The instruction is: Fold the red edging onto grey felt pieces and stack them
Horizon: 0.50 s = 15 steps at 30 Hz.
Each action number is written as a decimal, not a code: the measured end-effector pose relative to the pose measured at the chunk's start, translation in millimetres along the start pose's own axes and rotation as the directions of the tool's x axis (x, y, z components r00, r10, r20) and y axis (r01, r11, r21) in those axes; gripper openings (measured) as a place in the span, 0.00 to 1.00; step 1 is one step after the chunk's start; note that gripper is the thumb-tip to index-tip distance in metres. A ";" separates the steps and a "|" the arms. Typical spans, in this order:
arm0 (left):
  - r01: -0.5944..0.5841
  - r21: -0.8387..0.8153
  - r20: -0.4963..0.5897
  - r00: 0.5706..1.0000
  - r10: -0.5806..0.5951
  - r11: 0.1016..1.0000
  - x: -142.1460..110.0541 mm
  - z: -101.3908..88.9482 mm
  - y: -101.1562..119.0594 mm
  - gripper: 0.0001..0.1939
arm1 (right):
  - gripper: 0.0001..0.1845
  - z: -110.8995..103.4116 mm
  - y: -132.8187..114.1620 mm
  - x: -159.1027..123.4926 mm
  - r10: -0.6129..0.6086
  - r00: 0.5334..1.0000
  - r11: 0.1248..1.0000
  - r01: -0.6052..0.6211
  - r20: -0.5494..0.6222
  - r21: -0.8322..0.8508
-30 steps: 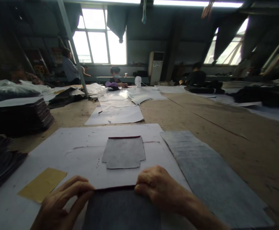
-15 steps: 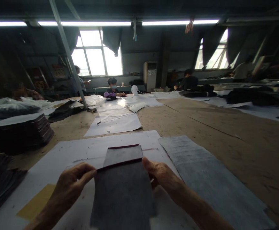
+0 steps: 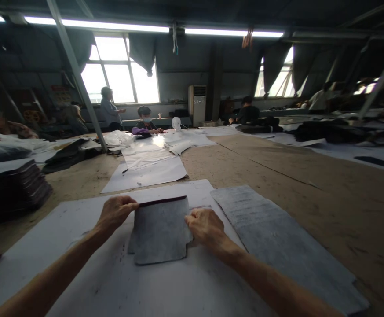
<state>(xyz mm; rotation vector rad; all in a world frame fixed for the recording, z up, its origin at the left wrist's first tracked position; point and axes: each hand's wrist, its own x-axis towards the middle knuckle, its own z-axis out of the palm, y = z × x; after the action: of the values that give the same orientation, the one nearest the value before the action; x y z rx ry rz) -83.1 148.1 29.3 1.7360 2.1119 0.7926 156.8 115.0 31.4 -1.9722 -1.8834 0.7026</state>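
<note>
Currently, the grey piece (image 3: 162, 233) is over the far half of the white sheet (image 3: 112, 286), its dark strip (image 3: 162, 201) turned toward the sheet's far edge. At the left end of that strip, the left hand (image 3: 116, 212) pinches the corner between closed fingertips. The right hand (image 3: 206, 223), over the right side of the sheet, has its fingers curled nearly closed and seems to nip the piece's side edge; how firmly, I cannot tell.

The likeliest trouble is skew: the left grip sits at the corner and the right one lower down the side, so an uneven pull could twist the piece out of square with the sheet. The far right corner has no fingers on it and could curl or fold over. Too hard a tug between the hands might stretch the material or crease the strip. Dark specks (image 3: 122, 253) on the sheet could cling to the underside if the piece is dragged. The right forearm crosses the long grey panel (image 3: 287, 242) along the sheet's right margin, so a wide swing could brush that panel askew.
</note>
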 end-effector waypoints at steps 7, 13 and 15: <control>0.018 0.150 0.016 1.000 -0.020 0.988 7.0 17.8 -4.7 0.13 | 0.13 13.5 -8.5 15.9 0.030 1.000 0.986 -0.031 -0.008 -0.164; 0.009 0.150 -0.030 1.000 -0.005 0.989 9.9 26.3 -16.6 0.10 | 0.14 16.4 -4.0 19.5 -0.007 1.000 0.982 0.011 0.024 -0.187; -0.001 0.150 -0.053 0.999 0.009 0.989 10.5 27.6 -19.3 0.10 | 0.14 17.0 -2.8 20.3 -0.023 0.999 0.983 0.028 0.030 -0.183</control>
<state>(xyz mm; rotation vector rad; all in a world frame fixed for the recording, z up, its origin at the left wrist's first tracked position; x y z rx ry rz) -85.9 162.2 -2.9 1.8142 2.2562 0.7057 145.3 133.6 16.3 -2.0530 -2.0517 0.5697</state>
